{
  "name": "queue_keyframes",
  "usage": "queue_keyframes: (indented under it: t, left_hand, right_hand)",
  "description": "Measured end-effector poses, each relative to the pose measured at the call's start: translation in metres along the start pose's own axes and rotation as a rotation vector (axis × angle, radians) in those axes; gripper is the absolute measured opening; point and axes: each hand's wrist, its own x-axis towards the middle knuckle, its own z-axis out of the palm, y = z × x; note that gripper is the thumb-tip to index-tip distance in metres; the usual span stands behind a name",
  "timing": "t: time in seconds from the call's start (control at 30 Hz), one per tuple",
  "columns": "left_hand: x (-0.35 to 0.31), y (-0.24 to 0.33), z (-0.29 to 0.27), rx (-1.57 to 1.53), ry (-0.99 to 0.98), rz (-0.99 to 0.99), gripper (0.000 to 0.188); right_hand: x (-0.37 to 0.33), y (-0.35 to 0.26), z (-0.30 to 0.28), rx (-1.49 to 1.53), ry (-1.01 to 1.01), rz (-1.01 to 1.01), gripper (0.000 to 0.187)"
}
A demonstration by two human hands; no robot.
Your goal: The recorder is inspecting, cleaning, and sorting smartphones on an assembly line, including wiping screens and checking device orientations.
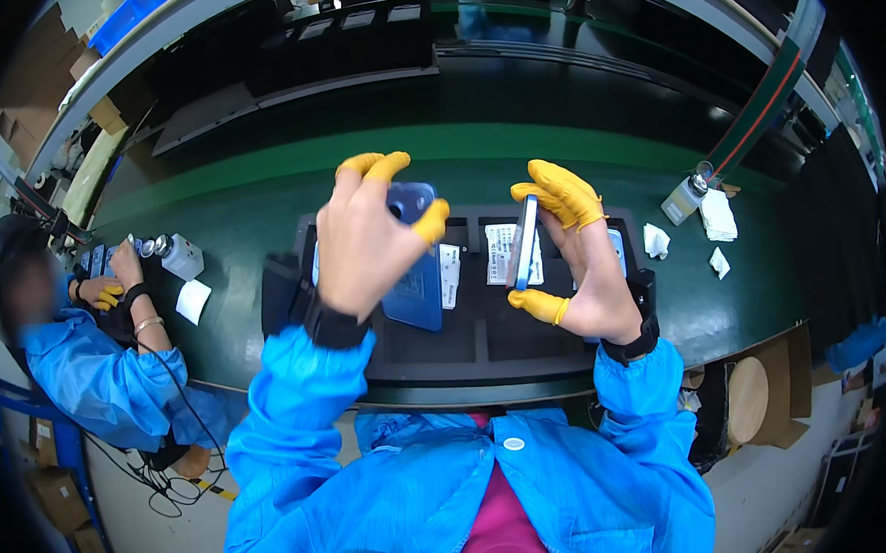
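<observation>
My left hand [365,236], with yellow finger cots on its fingertips, is closed about the upper part of a blue smartphone [416,293]. Its thumb crosses the phone's right edge; the other fingers partly hide behind the hand. In my right hand [591,274], also in yellow finger cots, a second smartphone [524,244] is pinched between thumb and fingers and turned nearly edge-on. Both hands are over a black compartment tray [427,362]. White printed labels [450,276] lie in the tray, and another blue phone [617,247] shows partly behind my right hand.
On the green bench stand a dispenser bottle [684,200] at right and another bottle [180,257] at left. White wipes [718,217] lie beside the right one. A co-worker [101,354] in blue handles small items at the left. A dark conveyor [554,100] runs behind.
</observation>
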Motion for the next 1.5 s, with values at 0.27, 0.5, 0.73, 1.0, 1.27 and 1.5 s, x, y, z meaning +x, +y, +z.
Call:
queue_keyframes:
  t: [0.27,0.5,0.73,1.0,1.27,1.5]
  left_hand:
    - [0.048,-0.001,0.053,0.414,-0.415,-0.193,0.063]
    - [0.025,0.008,0.035,-0.54,-0.643,0.428,0.12]
    - [0.007,0.026,0.061,-1.065,-0.837,0.075,0.108]
    - [-0.001,0.028,0.062,-0.908,-0.666,0.137,0.093]
    - [-0.009,0.031,0.053,-0.774,-0.659,0.34,0.088]
    - [-0.014,0.03,0.049,-0.725,-0.642,0.378,0.085]
  right_hand:
    - [0.001,-0.003,0.002,-0.148,0.063,-0.022,0.091]
    - [-0.001,-0.002,-0.014,-0.392,0.077,-0.155,0.088]
    - [-0.011,-0.002,-0.021,-0.28,0.076,-0.135,0.1]
    - [-0.074,0.089,-0.148,-1.057,0.481,0.541,0.016]
    - [-0.066,0.076,-0.131,-0.872,0.427,0.448,0.02]
    - [-0.031,-0.042,-0.047,-0.469,0.195,-0.102,0.038]
